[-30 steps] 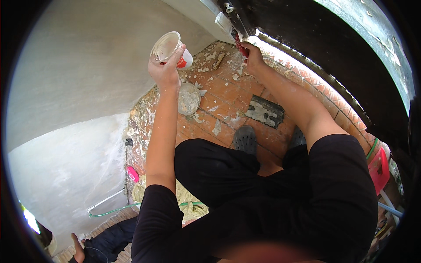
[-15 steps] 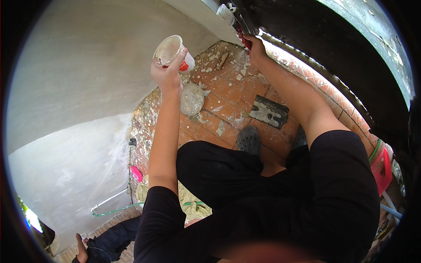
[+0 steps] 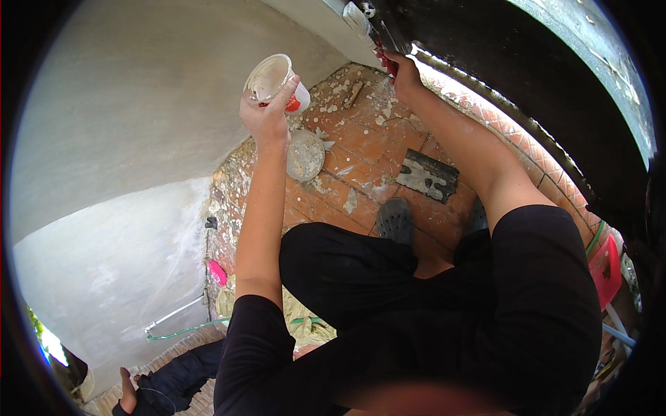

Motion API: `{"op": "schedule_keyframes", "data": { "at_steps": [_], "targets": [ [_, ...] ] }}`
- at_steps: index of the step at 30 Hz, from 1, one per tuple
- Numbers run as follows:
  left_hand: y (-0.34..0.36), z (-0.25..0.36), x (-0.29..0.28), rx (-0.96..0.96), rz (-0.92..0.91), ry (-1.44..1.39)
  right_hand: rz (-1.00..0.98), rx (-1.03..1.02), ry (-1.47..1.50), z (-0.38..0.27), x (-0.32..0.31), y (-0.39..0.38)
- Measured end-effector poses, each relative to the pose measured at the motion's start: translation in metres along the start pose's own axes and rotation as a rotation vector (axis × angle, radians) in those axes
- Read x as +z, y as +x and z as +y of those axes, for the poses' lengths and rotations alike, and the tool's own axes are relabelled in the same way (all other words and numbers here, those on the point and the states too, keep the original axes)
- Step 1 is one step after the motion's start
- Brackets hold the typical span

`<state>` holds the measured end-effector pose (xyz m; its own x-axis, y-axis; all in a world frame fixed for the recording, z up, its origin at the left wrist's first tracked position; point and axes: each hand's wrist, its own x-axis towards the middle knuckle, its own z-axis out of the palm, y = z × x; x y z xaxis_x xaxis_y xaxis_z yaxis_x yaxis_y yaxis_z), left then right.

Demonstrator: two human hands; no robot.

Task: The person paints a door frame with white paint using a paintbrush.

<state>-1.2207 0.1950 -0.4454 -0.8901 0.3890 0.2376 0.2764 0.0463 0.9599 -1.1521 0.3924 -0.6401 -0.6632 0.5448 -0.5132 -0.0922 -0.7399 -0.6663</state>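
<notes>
My left hand point(image 3: 266, 119) is closed round a white plastic tub point(image 3: 300, 100) with a red patch on its side. The tub is tilted so its mouth shows, and pale paint or paste coats the inside. Up at the top, my right hand point(image 3: 404, 73) grips the red handle of a paintbrush point(image 3: 356, 19). Its whitish bristles are up against the corner where the pale wall point(image 3: 139, 83) meets a dark panel point(image 3: 499, 62). The fingertips of the right hand are partly hidden behind the handle.
A round, paint-spotted lid point(image 3: 305, 155) and a dark, smeared board point(image 3: 427, 175) lie on the splattered orange tiles point(image 3: 354, 156). A pink object point(image 3: 217, 272) rests by the left wall. Another person's dark-clothed leg point(image 3: 182, 374) shows at lower left. A red plastic scoop-like thing point(image 3: 605, 272) is at right.
The brush has shifted very slightly upward in the corner. The left hand and the tub have barely moved.
</notes>
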Motion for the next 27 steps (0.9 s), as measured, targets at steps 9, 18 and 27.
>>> {"op": "schedule_keyframes", "data": {
  "at_steps": [9, 18, 27],
  "targets": [
    [-0.002, 0.003, 0.003, -0.003, -0.005, -0.028, -0.051, -0.027, -0.026, -0.001, 0.004, -0.007],
    [-0.002, 0.002, 0.0, 0.021, -0.014, -0.015, -0.042, -0.061, -0.114, 0.001, 0.007, -0.02],
    [-0.004, 0.005, 0.002, 0.026, -0.024, -0.024, 0.099, -0.206, -0.313, 0.016, -0.007, -0.018]
  ]
}}
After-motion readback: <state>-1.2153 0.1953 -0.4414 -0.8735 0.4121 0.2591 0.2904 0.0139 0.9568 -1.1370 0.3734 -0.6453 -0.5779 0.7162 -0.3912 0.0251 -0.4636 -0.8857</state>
